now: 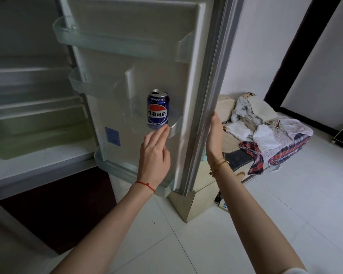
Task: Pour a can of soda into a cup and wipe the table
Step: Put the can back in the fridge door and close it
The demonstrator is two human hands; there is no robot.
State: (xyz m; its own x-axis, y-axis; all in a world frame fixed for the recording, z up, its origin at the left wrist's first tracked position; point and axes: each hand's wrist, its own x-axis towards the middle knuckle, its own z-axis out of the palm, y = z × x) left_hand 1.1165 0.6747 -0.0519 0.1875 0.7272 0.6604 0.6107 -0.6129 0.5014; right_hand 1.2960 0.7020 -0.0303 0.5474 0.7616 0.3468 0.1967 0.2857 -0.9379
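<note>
A blue soda can [158,107] with a red, white and blue logo stands upright in a clear shelf [174,127] of the open fridge door [166,62]. My left hand [154,153] reaches up toward it with straight fingers. Its fingertips are just below the can at the shelf's rim, holding nothing. My right hand [214,135] lies against the door's outer edge, palm on the grey seal; its fingers are hidden behind the door. No cup, cloth or table is in view.
The fridge interior [34,107] with shelves and a green drawer is open at left. A heap of clothes [265,131] lies on low furniture behind the door at right. White tiled floor [226,234] spreads below.
</note>
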